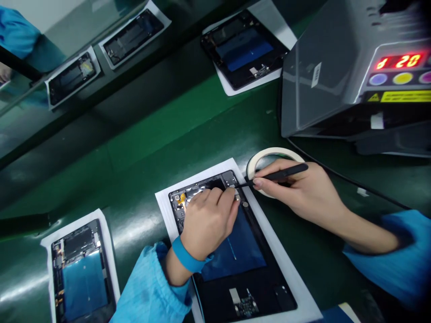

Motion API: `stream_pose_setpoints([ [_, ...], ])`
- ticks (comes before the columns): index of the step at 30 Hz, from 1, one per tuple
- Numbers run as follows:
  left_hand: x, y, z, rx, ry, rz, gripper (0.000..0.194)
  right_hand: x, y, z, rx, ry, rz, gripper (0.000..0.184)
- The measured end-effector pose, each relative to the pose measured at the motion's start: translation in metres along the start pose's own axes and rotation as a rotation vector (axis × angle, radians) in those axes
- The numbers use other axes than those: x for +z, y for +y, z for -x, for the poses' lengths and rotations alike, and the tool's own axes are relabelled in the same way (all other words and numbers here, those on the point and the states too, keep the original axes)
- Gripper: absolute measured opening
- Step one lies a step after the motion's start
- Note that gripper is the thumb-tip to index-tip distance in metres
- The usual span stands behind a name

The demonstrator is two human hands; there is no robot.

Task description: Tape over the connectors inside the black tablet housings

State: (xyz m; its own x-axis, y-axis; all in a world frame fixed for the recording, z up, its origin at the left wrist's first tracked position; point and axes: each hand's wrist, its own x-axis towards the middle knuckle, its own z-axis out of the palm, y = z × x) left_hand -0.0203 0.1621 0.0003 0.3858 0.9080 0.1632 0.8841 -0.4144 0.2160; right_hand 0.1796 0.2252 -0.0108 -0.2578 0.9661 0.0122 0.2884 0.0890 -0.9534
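Note:
An opened tablet (276,287), its blue battery (247,244) exposed, lies on a white sheet (286,269) in front of me. My left hand (210,220), with a blue wrist strap (185,255), rests over the tablet's upper part. Its fingers are curled together near the upper right corner; what they hold, if anything, is hidden. Between the thumb and fingers of my right hand (299,188) are slim black tweezers (286,172). Their tip points left and meets the tablet's edge beside my left fingertips. A roll of cream tape (261,158) lies flat beneath my right hand.
At lower left, another opened tablet (85,278) lies on white paper. A third tablet (244,47) sits at the back, beside a grey machine (323,76) with a red display. Two devices rest on the raised strip at upper left, near a person's blue sleeve (18,31). A cable (350,179) crosses the right side.

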Motion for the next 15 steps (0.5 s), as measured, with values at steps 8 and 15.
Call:
stream_pose_setpoints([
  [8,-0.0036,0.0068,-0.0005,0.093,-0.082,-0.205,0.032,0.0005,0.0022,-0.0009,-0.005,-0.023,0.012,0.014],
  [15,-0.0033,0.0097,-0.0006,0.094,-0.087,-0.242,0.033,-0.0019,-0.0025,0.0,-0.105,0.024,0.003,0.013],
])
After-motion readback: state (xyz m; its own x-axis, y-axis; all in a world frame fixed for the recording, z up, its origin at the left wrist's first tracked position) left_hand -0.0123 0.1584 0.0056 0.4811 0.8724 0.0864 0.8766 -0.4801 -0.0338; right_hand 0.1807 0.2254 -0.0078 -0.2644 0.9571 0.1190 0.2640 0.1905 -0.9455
